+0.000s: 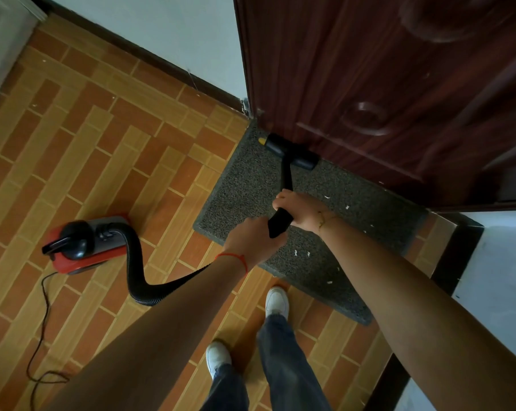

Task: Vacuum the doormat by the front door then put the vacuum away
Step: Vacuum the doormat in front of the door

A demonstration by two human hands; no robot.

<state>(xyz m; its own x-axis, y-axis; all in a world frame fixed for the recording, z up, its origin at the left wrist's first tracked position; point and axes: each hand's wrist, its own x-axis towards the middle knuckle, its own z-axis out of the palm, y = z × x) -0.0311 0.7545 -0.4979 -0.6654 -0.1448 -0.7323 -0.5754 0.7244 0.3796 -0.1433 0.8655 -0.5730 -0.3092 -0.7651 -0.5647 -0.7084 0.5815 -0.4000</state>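
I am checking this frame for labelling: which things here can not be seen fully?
- Head view: power cord leaves the lower edge; plug unseen.
- Hose end hidden behind left hand.
- Doormat far edge hidden by nozzle and door.
- Wand partly covered by right hand.

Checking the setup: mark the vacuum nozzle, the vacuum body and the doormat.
vacuum nozzle (292,152), head view, middle of the black floor head.
vacuum body (86,243), head view, its red and black casing.
doormat (245,188), head view, bare grey pile.

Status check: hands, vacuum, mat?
Left hand and right hand both grip wand. Nozzle on doormat, against door. White scraps remain on mat. Nothing blocking.
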